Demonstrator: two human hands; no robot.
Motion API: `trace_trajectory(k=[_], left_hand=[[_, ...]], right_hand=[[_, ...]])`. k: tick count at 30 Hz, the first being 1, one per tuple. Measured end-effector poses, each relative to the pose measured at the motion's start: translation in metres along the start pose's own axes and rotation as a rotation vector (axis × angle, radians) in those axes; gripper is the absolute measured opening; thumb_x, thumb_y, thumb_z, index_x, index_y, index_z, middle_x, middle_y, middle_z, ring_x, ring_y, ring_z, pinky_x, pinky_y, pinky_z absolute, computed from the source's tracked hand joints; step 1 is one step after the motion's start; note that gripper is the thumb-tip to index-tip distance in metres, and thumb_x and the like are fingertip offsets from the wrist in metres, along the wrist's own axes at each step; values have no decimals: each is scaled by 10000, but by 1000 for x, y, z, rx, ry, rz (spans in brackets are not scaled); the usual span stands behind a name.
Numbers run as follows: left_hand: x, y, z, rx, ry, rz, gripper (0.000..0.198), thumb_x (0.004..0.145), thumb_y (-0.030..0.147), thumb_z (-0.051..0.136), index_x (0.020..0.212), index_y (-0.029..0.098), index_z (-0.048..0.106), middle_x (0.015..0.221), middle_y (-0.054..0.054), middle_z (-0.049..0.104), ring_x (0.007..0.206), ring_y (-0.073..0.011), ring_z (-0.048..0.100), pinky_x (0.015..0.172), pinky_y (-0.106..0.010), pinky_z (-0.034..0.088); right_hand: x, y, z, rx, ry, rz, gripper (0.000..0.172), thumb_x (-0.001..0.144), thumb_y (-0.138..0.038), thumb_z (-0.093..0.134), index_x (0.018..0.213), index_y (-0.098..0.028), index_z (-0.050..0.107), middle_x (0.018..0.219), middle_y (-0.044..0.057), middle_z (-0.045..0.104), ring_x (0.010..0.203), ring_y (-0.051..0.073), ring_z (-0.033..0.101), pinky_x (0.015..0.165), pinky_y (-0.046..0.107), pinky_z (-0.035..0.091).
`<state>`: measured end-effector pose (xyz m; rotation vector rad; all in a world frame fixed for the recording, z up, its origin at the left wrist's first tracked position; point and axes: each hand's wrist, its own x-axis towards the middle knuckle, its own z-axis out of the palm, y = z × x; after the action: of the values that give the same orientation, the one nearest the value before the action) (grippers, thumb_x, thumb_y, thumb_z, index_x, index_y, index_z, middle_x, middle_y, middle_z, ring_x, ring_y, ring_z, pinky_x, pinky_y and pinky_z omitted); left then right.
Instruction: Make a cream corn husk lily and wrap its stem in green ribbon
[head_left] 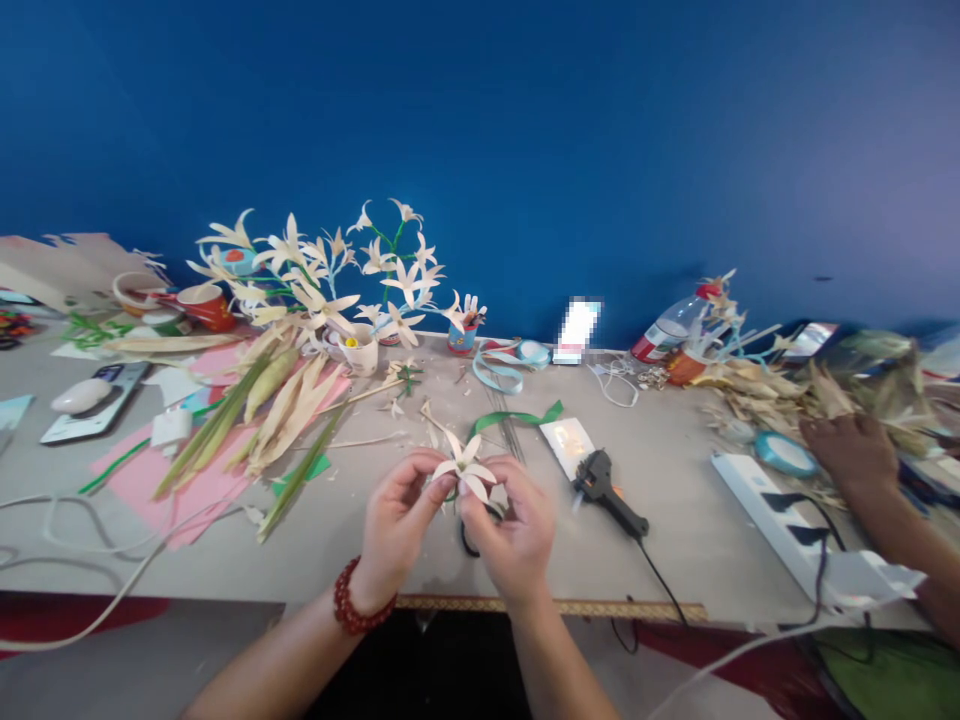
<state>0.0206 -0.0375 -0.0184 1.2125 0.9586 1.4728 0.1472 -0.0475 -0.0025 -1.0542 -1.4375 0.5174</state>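
Observation:
Between my two hands, above the front of the table, is a cream-white handmade flower (465, 464) with several pointed petals. My left hand (405, 510) pinches it from the left, thumb and fingers closed at the petals. From the other side my right hand (514, 520) grips it, the thumb below the bloom and fingers curled. Its stem is mostly hidden by my fingers. Partly behind my right hand shows a dark ring-shaped handle (469, 540). Just beyond lie a green ribbon (517, 417) and thin wires (513, 440).
A black glue gun (611, 495) lies to the right by a white packet (568, 445). Further right are a power strip (772, 520) and another person's hand (851, 460) among husks. Corn husks (289, 415) cover pink paper (157, 490) at left. Finished flowers (322, 295) stand behind.

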Motion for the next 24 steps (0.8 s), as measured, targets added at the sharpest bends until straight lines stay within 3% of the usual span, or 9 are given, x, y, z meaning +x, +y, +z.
trace_trajectory(k=[6,12,24], left_hand=[[-2,-5,-2,-154,-20,-92,104,829,288,694,828,185,678,842,-20,633,794,-147,592,740,-244,496],[-4,-4,-5,-246,-81,-97,85,855,271,670,843,188,685,866,-31,628,853,-159,595,829,-280,488],[1,3,-1,-561,-67,-321,191,721,307,807,780,175,682,788,-6,613,760,-129,563,750,-247,456]], right_hand=[[1,-1,-1,86,-12,31,115,835,-157,624,731,-201,601,714,19,610,684,175,584,629,295,468],[2,-2,1,85,-16,42,90,854,-192,626,768,-206,600,741,14,578,698,171,562,644,298,465],[3,1,1,223,-38,113,68,826,-195,686,831,-214,621,836,27,594,782,184,577,698,315,480]])
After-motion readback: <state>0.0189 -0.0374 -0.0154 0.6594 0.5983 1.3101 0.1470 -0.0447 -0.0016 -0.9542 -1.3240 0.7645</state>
